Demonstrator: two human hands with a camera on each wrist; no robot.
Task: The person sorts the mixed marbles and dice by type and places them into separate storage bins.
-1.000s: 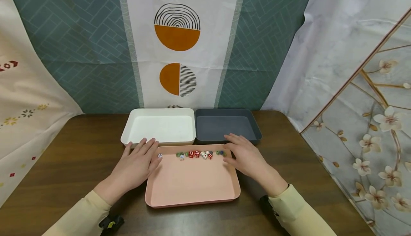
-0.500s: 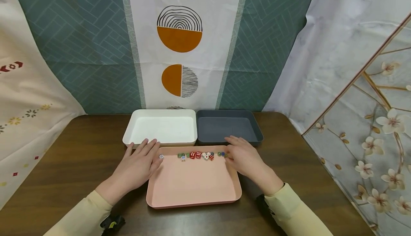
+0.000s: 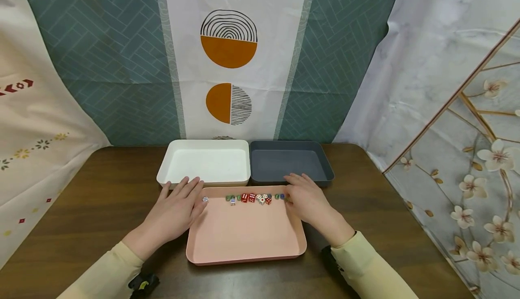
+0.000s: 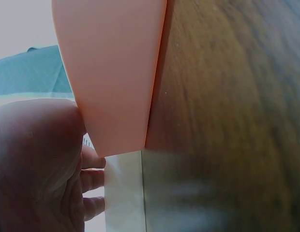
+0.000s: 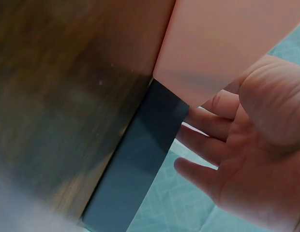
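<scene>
A pink tray [image 3: 247, 231] holds a row of small dice and round beads along its back side. Over its back left corner my left hand [image 3: 174, 211] lies with straight fingers, thumb beside a lone white die [image 3: 205, 199]. At the back right corner is my right hand [image 3: 308, 199], its thumb and index fingertips down by a blue bead [image 3: 282, 196] and a green bead [image 3: 277, 196]. Whether they pinch a bead is hidden. Between the hands lie red dice [image 3: 244, 198] and white dice [image 3: 262, 200]. In the right wrist view, the tray wall covers the thumb and index tips.
A white tray [image 3: 162, 172] and a dark grey tray [image 3: 325, 165] stand side by side behind the pink one, on a brown wooden table [image 3: 113, 190]. Patterned cloth [image 3: 333, 64] hangs at the back and both sides.
My right thumb and index finger have drawn closer together at the beads in the tray's back right corner. The left hand stays in place; the head view has shifted slightly.
</scene>
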